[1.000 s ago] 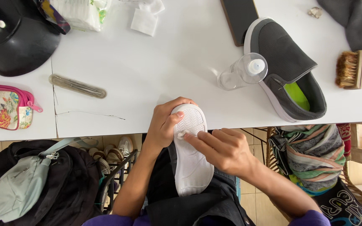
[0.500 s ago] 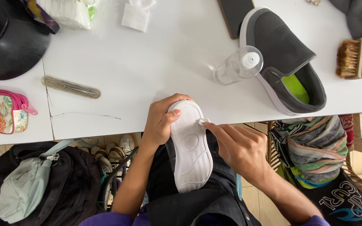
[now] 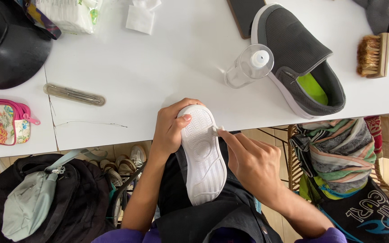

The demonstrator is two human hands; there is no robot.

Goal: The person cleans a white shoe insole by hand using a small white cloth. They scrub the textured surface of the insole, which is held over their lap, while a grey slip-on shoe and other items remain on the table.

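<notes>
Head view: upturned white shoe sole (image 3: 202, 155)

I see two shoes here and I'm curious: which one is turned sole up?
The white-soled shoe in the hands, held over the lap. The grey slip-on stands upright on the table.

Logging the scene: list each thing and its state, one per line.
Left hand: grips the toe of the shoe.
Right hand: fingertips at the sole's edge.
White shoe: sole up, on lap.
Grey shoe: upright on table.
Bottle: capped, lying down.
Pouch: zipped.
</notes>
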